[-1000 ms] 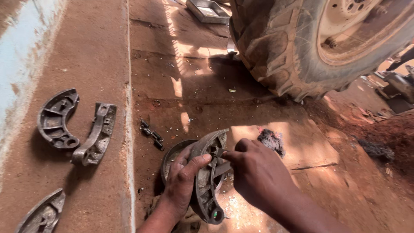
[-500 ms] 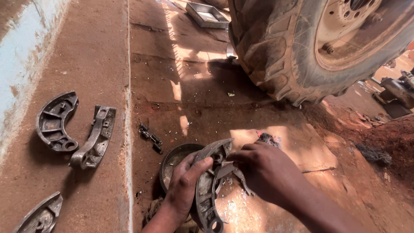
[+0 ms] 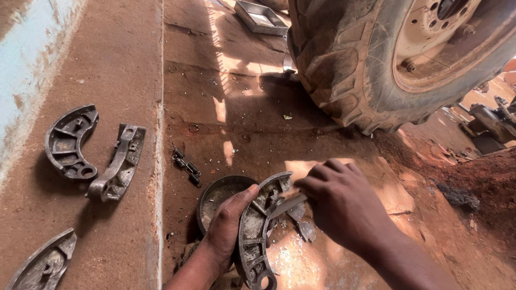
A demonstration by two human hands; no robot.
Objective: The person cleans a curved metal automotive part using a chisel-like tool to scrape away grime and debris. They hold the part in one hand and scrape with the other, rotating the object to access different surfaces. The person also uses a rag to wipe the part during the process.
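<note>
Brake shoe (image 3: 257,236) stands on edge at lower centre, its long curve running from the bottom edge up toward the right. Left hand (image 3: 228,228) clamps its outer rim; right hand (image 3: 344,207), just right, grips a flat blade (image 3: 287,204) against its inner web.

Left hand (image 3: 228,228) curled in a firm grip, thumb up; right hand (image 3: 341,207) knuckles-up, fingers pinched together.

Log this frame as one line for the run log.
left hand: grips curved brake shoe on edge | right hand: works flat blade against it | nearby: round dish, three shoes, tyre
</note>
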